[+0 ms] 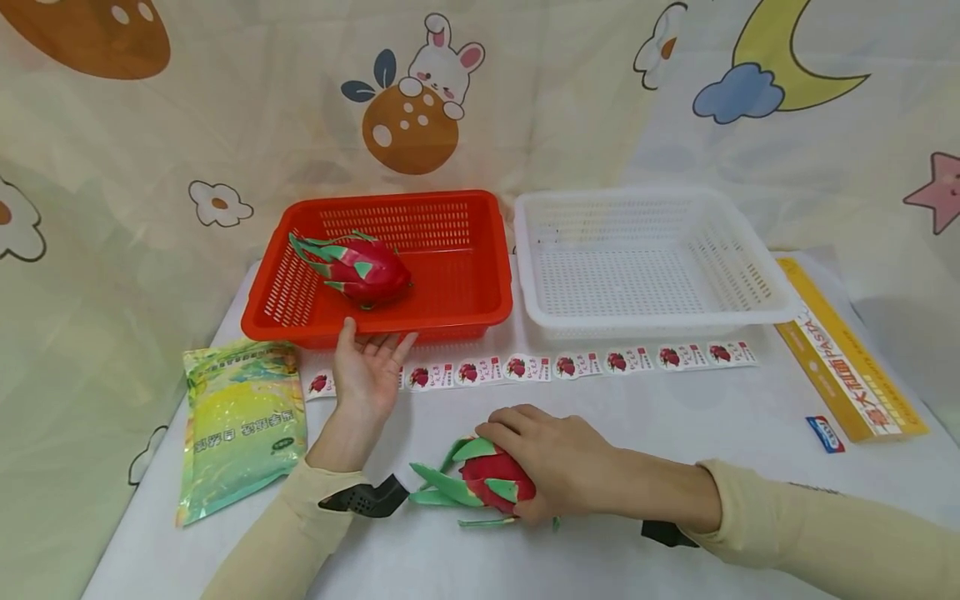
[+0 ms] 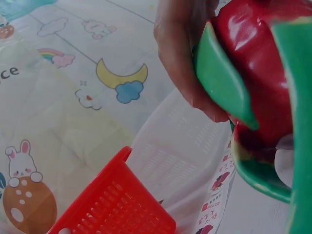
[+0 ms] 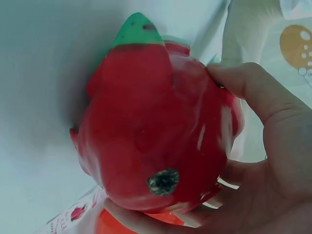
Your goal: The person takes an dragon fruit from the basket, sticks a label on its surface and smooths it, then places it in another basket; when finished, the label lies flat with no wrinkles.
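Observation:
My right hand (image 1: 558, 458) grips a dragon fruit (image 1: 483, 475) low over the near part of the table. Red with green leaf tips, it points its leaves to the left. In the right wrist view, thumb and fingers curl around the red body (image 3: 146, 122), whose dark stem end faces the camera. My left hand (image 1: 366, 379) is palm up, its loosely extended fingers right at the front rim of the red basket (image 1: 465, 321). Another dragon fruit (image 1: 367, 271) lies inside that basket, toward its left side.
A white basket (image 1: 660, 319) stands right of the red one. Below both runs a strip of dragon fruit stickers (image 1: 517, 367). A green-yellow bag (image 1: 243, 425) lies at left. A yellow pasta box (image 1: 851, 358) and a small blue packet (image 1: 825, 434) lie at right.

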`<move>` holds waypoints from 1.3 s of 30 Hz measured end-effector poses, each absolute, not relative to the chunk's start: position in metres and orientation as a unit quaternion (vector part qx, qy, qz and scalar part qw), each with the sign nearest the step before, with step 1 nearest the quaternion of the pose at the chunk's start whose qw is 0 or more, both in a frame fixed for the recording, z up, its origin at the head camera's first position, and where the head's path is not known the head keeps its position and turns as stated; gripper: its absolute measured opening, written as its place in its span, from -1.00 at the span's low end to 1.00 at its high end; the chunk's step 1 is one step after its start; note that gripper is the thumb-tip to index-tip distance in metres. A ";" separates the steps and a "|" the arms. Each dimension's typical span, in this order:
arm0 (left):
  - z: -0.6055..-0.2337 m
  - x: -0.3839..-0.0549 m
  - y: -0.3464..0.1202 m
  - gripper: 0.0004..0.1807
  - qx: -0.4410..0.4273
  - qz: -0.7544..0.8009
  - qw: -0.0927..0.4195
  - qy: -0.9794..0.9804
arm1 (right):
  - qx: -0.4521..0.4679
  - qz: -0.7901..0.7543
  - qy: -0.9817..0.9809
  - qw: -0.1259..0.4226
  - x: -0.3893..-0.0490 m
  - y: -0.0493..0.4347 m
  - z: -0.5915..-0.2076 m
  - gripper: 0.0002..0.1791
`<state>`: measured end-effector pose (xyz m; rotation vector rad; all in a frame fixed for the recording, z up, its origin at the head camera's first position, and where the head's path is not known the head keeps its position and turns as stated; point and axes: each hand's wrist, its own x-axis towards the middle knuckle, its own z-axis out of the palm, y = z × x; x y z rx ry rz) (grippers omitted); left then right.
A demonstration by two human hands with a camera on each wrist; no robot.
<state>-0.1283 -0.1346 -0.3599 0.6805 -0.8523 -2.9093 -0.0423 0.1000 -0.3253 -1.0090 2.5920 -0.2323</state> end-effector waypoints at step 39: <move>-0.363 -0.049 -0.097 -0.11 -0.239 -0.408 -0.173 -0.864 | -0.199 -0.288 0.934 0.070 -0.119 0.237 -0.345 -0.55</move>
